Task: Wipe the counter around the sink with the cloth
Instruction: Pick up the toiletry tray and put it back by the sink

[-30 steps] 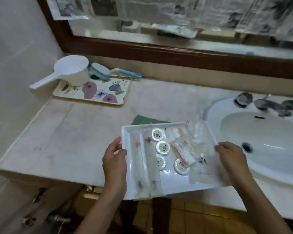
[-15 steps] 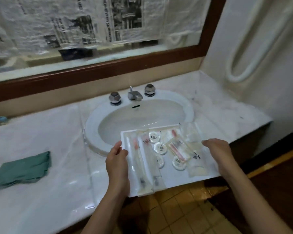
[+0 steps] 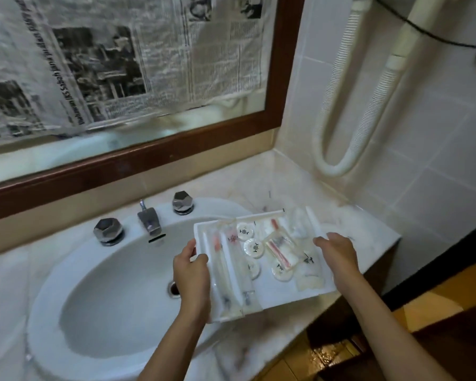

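I hold a white tray [image 3: 291, 296] of wrapped toiletries in the air, over the right side of the white sink [image 3: 99, 292] and the marble counter [image 3: 349, 224]. My left hand [image 3: 191, 273] grips the tray's left edge, thumb on top. My right hand [image 3: 337, 255] grips its right edge. The tray carries long plastic-wrapped items, several round white packets and clear sachets. The cloth is out of view.
A chrome tap [image 3: 149, 220] with two knobs [image 3: 107, 231] stands behind the basin. A wood-framed mirror [image 3: 149, 160] covered with newspaper backs the counter. A white ribbed hose [image 3: 341, 149] hangs on the tiled right wall. The counter's right end drops to a yellow tiled floor [image 3: 423, 306].
Both hands have carried the tray rightwards from the counter left of the sink to the sink's right side. The view turned right; the green cloth and floral tray left the frame.
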A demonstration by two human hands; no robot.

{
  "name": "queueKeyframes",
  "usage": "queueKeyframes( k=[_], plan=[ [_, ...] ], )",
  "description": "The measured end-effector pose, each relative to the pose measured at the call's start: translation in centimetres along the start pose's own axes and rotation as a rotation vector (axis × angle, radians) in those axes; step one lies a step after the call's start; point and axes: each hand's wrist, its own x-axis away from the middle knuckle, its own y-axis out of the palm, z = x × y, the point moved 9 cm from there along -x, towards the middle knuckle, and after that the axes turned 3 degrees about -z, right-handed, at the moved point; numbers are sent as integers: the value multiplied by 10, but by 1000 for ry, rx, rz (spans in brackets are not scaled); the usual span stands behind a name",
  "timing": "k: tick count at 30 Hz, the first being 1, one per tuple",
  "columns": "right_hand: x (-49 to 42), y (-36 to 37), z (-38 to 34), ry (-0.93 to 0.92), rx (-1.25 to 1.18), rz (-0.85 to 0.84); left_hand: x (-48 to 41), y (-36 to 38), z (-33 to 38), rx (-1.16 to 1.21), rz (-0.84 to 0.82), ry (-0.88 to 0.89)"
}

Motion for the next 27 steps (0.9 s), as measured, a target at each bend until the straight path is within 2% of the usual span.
queueKeyframes(
  k=[7,13,17,22,27],
  plan=[
    [-104,29,-56,-54,259,28,-74,61,3,31,55,-36],
    [-205,69,-102,-103,432,-4,-141,116,24,-50,141,-45],
    [-276,102,-126,-149,403,-61,-186,146,32,-122,183,-33],
    [-349,149,-139,-178,407,-130,-251,171,17,-133,222,-133],
    [-391,178,-139,-210,485,-149,-289,179,8,-57,269,-159]
  ],
)
